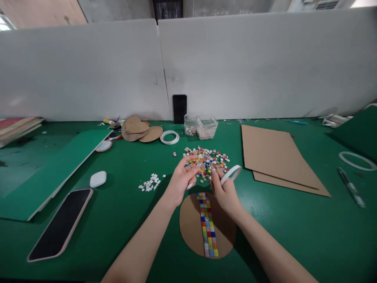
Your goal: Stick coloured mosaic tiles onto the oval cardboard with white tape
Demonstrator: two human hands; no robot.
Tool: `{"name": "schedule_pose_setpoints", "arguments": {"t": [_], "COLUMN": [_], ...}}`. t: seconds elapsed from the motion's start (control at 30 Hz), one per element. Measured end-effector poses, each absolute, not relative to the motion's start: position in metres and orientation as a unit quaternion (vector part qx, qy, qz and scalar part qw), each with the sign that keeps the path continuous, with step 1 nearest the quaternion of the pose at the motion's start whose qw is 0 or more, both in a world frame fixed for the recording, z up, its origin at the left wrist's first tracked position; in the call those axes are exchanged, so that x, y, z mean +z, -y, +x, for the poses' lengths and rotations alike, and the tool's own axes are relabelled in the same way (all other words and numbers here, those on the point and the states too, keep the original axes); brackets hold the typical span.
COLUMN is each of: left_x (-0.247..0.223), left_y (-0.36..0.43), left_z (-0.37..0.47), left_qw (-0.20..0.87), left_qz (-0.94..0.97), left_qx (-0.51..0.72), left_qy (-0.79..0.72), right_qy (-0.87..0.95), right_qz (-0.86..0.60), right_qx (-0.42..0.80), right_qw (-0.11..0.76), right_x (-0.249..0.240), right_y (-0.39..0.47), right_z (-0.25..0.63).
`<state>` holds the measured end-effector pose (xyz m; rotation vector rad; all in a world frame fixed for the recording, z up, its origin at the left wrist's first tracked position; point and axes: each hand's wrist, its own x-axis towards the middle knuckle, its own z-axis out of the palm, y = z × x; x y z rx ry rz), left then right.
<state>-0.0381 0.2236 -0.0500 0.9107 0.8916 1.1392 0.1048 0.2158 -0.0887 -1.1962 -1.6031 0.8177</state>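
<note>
A round cardboard disc (pixel 190 226) lay flat on the green bench (pixel 126 220), below and between the two hands, with a strip of small coloured tiles (pixel 208 224) running down its middle, three tiles across along most of it, and bare card on both sides. Just beyond the disc, the right hand (pixel 225 192) had its grip closed around a white tape roll (pixel 229 173), thumb and forefinger close together at the tips. The left hand (pixel 179 179) was bent toward it, its grip narrow, fingertips near the right hand's; whether they pinched anything could not be told. Behind the fingers spread a loose pile of mixed tiles (pixel 216 157), and to the left lay a smaller scatter of white pieces (pixel 150 182). Farther back, a clear cup (pixel 190 125) and a clear square box (pixel 207 127) stood side by side, next to a dark phone (pixel 179 109) leaning upright against the white partition (pixel 250 67). Left of these were a white ring (pixel 170 142) and overlapping cardboard rounds (pixel 151 134). To the right lay two overlapping cardboard sheets (pixel 271 157), with a pen (pixel 351 188) beyond. At the near left, a larger phone (pixel 61 224) lay beside a small white case (pixel 98 179).
</note>
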Motion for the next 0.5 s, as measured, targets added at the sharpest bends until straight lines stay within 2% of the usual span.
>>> {"name": "schedule_pose_setpoints", "arguments": {"t": [0.3,0.5], "left_x": [-0.04,-0.028], "left_y": [-0.226,-0.227], "left_z": [-0.048,-0.091], "left_qw": [0.646,0.6], "left_qz": [0.402,0.443], "left_qx": [0.478,0.442], "left_qy": [-0.438,-0.498], "right_qy": [0.673,0.673], "right_qz": [-0.486,-0.493], "right_qx": [0.32,0.328], "right_qw": [0.457,0.444], "right_x": [-0.092,-0.095], "right_y": [-0.216,-0.217], "right_z": [0.104,0.105]}}
